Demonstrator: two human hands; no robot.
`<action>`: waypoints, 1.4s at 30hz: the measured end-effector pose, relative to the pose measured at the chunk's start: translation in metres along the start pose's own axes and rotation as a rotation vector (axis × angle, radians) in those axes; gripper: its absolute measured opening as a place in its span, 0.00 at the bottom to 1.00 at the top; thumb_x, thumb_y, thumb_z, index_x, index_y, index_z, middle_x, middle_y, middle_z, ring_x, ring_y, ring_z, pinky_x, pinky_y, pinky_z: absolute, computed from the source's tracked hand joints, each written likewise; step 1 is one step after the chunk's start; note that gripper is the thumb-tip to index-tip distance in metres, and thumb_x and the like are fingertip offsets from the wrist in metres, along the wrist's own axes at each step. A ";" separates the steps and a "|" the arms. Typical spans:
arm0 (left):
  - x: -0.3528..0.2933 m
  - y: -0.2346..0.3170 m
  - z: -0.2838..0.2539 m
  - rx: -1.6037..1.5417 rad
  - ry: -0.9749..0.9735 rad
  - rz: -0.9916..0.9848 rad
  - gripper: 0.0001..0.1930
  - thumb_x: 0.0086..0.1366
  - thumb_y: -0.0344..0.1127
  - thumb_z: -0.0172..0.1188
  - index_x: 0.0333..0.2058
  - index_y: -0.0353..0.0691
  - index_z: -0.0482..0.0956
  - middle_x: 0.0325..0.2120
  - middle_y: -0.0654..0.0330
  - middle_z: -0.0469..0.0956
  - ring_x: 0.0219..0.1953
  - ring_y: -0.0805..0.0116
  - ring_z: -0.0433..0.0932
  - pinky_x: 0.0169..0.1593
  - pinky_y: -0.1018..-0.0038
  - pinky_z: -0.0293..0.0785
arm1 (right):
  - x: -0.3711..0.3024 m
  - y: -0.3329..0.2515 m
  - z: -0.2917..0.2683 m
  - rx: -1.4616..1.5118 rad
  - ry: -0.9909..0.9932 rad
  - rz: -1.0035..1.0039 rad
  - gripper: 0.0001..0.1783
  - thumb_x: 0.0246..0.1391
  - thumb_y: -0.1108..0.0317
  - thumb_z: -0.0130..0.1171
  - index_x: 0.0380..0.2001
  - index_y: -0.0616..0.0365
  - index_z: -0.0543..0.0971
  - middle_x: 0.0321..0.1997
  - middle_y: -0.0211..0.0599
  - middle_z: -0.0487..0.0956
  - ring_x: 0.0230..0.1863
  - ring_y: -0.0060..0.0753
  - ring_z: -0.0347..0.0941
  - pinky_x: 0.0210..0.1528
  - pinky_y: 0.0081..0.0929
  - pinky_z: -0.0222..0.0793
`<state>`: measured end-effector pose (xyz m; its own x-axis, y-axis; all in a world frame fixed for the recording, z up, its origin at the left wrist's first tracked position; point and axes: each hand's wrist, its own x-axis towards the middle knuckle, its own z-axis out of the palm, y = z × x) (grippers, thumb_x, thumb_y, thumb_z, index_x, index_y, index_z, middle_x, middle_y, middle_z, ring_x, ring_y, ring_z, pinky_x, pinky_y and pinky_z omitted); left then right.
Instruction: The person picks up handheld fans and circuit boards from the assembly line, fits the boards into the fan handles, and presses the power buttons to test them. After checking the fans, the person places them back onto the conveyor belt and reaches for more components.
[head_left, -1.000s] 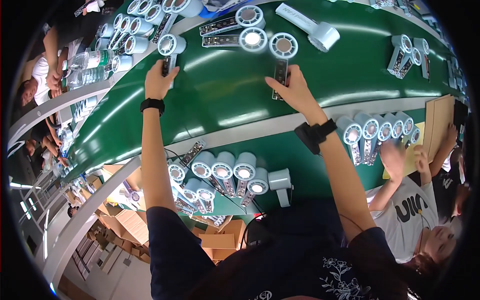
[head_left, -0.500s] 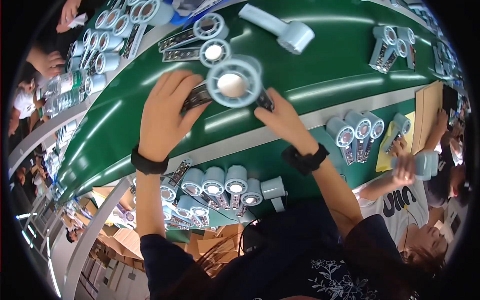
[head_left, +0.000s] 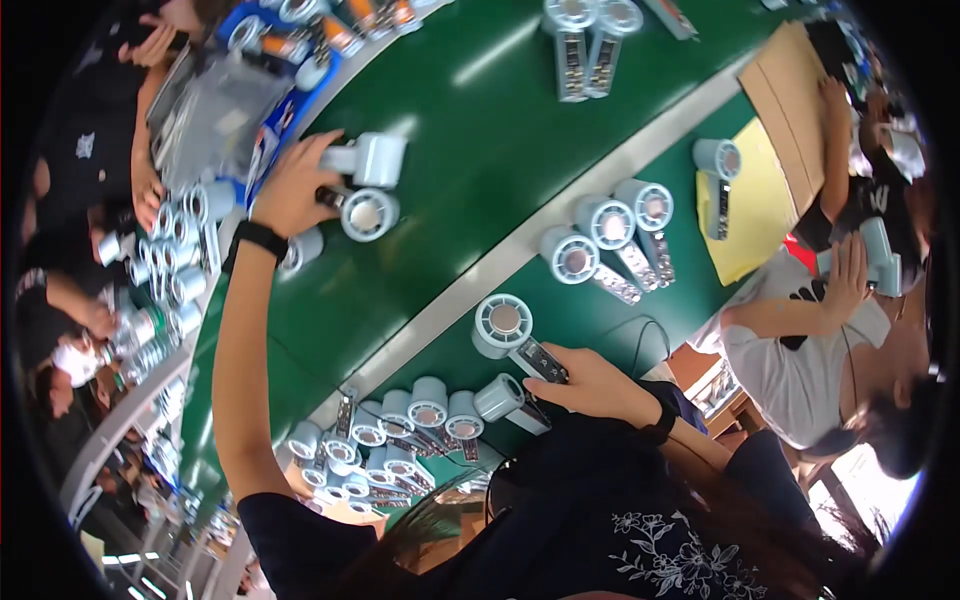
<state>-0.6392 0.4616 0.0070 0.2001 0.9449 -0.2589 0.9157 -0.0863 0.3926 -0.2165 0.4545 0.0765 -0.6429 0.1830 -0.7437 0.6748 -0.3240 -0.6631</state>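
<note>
The right hand [head_left: 590, 380] has its fingers closed on the dark handle of a pale round-headed plastic hand fan [head_left: 503, 326] at six o'clock on the green surface [head_left: 480, 130]; the left hand [head_left: 295, 185] grips another fan [head_left: 362, 212] at ten o'clock; each looks light, rigid and smooth, best held by the handle.

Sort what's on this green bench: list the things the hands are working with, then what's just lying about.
In hand:
left hand on fan unit
right hand holding fan unit by its handle

Lying about:
cluster of fan units
three fan units
cardboard sheet
yellow sheet
</note>
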 end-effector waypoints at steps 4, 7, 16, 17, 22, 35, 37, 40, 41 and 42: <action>-0.011 0.022 0.003 0.120 0.019 -0.030 0.14 0.40 0.31 0.67 0.30 0.39 0.81 0.51 0.49 0.65 0.52 0.48 0.64 0.55 0.62 0.62 | -0.017 0.010 -0.017 0.072 0.105 -0.056 0.18 0.53 0.56 0.56 0.35 0.63 0.71 0.22 0.42 0.73 0.23 0.36 0.68 0.29 0.31 0.64; -0.028 0.061 0.022 -0.005 0.099 -0.139 0.14 0.43 0.35 0.69 0.31 0.38 0.81 0.48 0.48 0.66 0.48 0.48 0.65 0.52 0.62 0.64 | -0.029 0.015 -0.028 0.090 0.146 -0.117 0.19 0.53 0.57 0.56 0.36 0.64 0.71 0.22 0.41 0.72 0.23 0.36 0.67 0.29 0.32 0.63; -0.098 0.214 0.068 -0.263 0.063 -0.223 0.16 0.43 0.39 0.71 0.30 0.38 0.81 0.43 0.46 0.66 0.46 0.47 0.65 0.48 0.61 0.66 | -0.068 0.035 -0.034 0.094 0.251 -0.248 0.21 0.55 0.58 0.55 0.44 0.63 0.70 0.21 0.36 0.70 0.21 0.26 0.65 0.26 0.25 0.62; -0.105 0.220 0.077 -0.252 0.047 -0.228 0.17 0.43 0.38 0.71 0.32 0.39 0.80 0.44 0.46 0.66 0.47 0.47 0.65 0.50 0.60 0.65 | -0.068 0.040 -0.033 0.091 0.282 -0.264 0.20 0.54 0.59 0.55 0.43 0.64 0.70 0.22 0.38 0.71 0.21 0.29 0.66 0.26 0.27 0.62; -0.129 0.233 0.119 -0.197 0.038 -0.267 0.18 0.42 0.34 0.70 0.35 0.40 0.78 0.49 0.46 0.66 0.51 0.45 0.65 0.54 0.58 0.63 | -0.060 0.071 -0.036 -0.169 0.275 -0.342 0.17 0.52 0.62 0.57 0.39 0.63 0.68 0.24 0.47 0.73 0.22 0.42 0.69 0.28 0.33 0.65; -0.151 0.295 0.065 -0.148 0.004 -0.528 0.24 0.44 0.27 0.66 0.42 0.38 0.69 0.46 0.50 0.71 0.43 0.50 0.73 0.43 0.62 0.71 | -0.053 0.067 -0.049 -0.063 0.222 -0.296 0.14 0.57 0.62 0.53 0.37 0.61 0.64 0.25 0.46 0.73 0.24 0.44 0.71 0.28 0.35 0.64; -0.151 0.313 0.055 -0.600 0.112 -0.610 0.20 0.54 0.32 0.61 0.45 0.37 0.67 0.39 0.53 0.72 0.36 0.57 0.74 0.37 0.66 0.71 | -0.050 0.061 -0.054 -0.029 0.246 -0.355 0.13 0.61 0.61 0.49 0.37 0.59 0.64 0.23 0.40 0.71 0.21 0.35 0.69 0.25 0.32 0.62; -0.155 0.337 0.058 -1.056 0.257 -0.665 0.17 0.62 0.37 0.54 0.47 0.37 0.64 0.34 0.56 0.72 0.32 0.64 0.73 0.33 0.70 0.70 | -0.050 0.048 -0.056 0.138 0.180 -0.405 0.12 0.63 0.60 0.45 0.37 0.58 0.64 0.22 0.34 0.68 0.19 0.26 0.64 0.22 0.25 0.59; -0.156 0.348 0.061 -1.290 0.332 -0.669 0.17 0.66 0.40 0.50 0.48 0.37 0.63 0.33 0.57 0.70 0.30 0.67 0.71 0.32 0.72 0.69 | -0.055 0.045 -0.054 0.225 0.147 -0.417 0.12 0.64 0.59 0.43 0.37 0.57 0.64 0.21 0.31 0.67 0.19 0.21 0.62 0.21 0.22 0.57; -0.157 0.358 0.063 -1.524 0.413 -0.666 0.17 0.69 0.42 0.45 0.49 0.37 0.62 0.31 0.59 0.69 0.29 0.70 0.69 0.31 0.73 0.69 | -0.060 0.038 -0.053 0.216 0.130 -0.410 0.12 0.64 0.59 0.43 0.37 0.57 0.64 0.21 0.31 0.67 0.19 0.21 0.62 0.21 0.22 0.57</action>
<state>-0.3203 0.2626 0.1325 -0.3697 0.7244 -0.5818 -0.3858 0.4499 0.8054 -0.1329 0.4809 0.0920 -0.7803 0.4459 -0.4385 0.2761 -0.3835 -0.8813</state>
